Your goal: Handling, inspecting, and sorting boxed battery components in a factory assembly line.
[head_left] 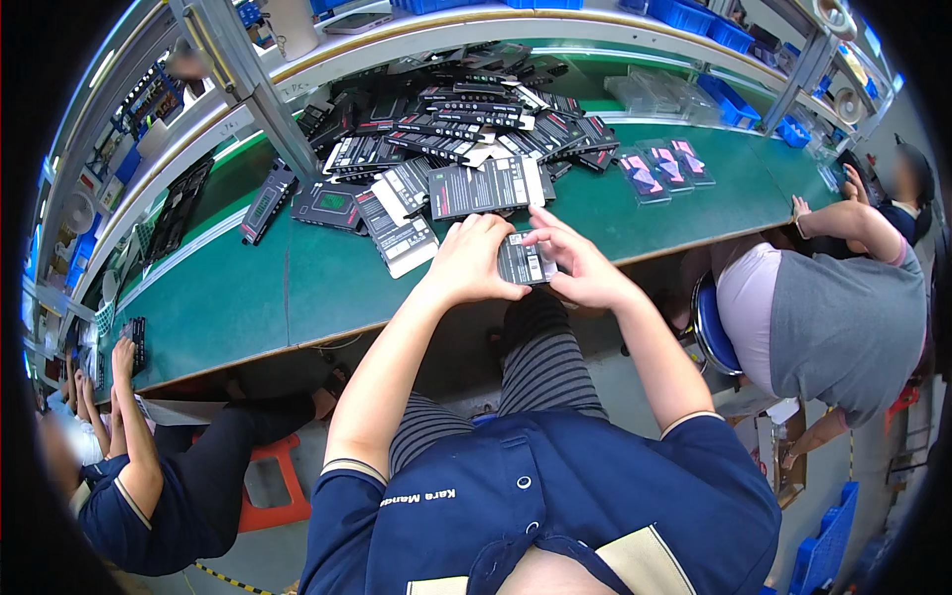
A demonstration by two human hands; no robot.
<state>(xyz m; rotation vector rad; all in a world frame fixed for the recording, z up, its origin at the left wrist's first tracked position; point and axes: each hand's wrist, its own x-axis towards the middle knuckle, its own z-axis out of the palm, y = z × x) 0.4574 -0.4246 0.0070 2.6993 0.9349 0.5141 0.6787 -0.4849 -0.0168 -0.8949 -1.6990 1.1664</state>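
A dark flat carton (518, 260) with a white printed label is held between my hands at the front edge of the table. My left hand (470, 260) grips its left side, thumb along the near edge and fingers over the far edge. At the other end, my right hand (587, 266) has its thumb and bent fingers on a pale end of the carton, which looks like a flap. Just beyond my hands lie flattened-looking black cartons (480, 188) with white printing, and one more (405, 244) to the left. What is inside the held carton cannot be seen.
A heap of black cartons (446, 124) covers the table's middle back. Right of it lie clear packs (666, 171) with pink and blue pieces, clear plastic trays (654, 94) and a blue bin (729, 99). Metal shelf posts (268, 119) rise behind. People sit on both sides.
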